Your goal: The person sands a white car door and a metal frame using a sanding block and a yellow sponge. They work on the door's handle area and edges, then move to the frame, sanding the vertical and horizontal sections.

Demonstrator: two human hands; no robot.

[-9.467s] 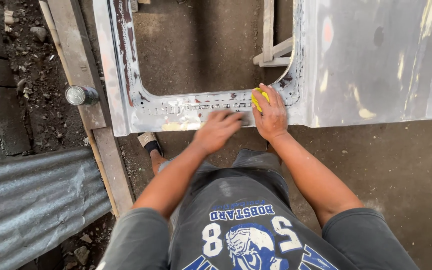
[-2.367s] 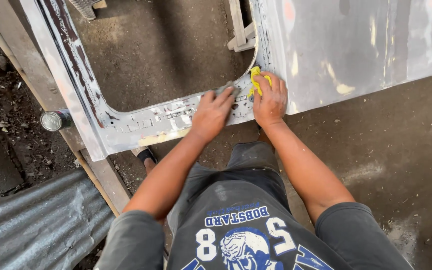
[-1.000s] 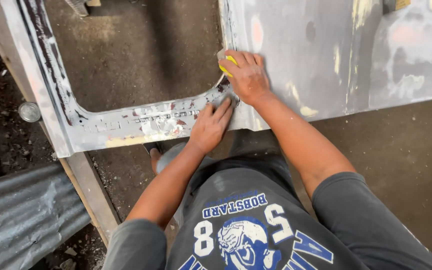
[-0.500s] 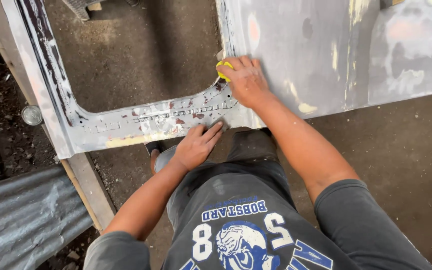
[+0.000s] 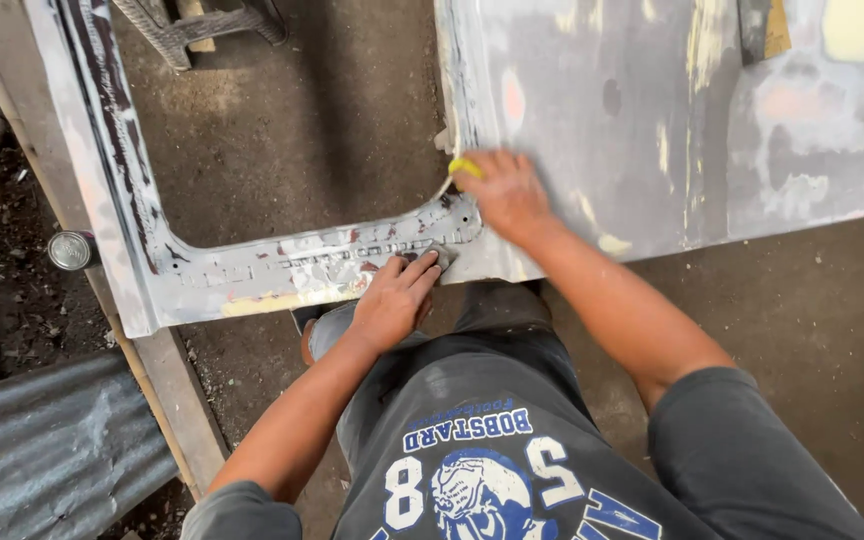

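The work in hand looks like sanding or rubbing down a bare grey car door panel (image 5: 652,130) that lies flat, its window opening showing the dirt floor (image 5: 282,150) beneath. The right hand (image 5: 505,195) is pressed flat on the panel just beside the corner of the window opening, closed over a small yellow pad or sponge (image 5: 465,167) — only its edge shows past the fingers. The left hand (image 5: 395,298) rests on the lower strip of the window frame (image 5: 282,270), fingertips curled down over a small grey piece, probably abrasive paper (image 5: 439,258); how firmly it is gripped I cannot tell.

The frame strip is scuffed, with patches of white and yellow filler or primer, and the big panel face carries pale filler spots and streaks. So the step, as I judge it, is working the corner where the frame meets the panel face. The next move there would call for keeping the pad flat and following the curve of the corner, with the left hand steadying the frame so that the panel does not shift.

Off to the left a wooden plank (image 5: 167,390) runs under the door's edge, a small round metal can (image 5: 72,250) lies beside it, and a sheet of corrugated metal (image 5: 47,440) lies lower left — all well apart from the hands
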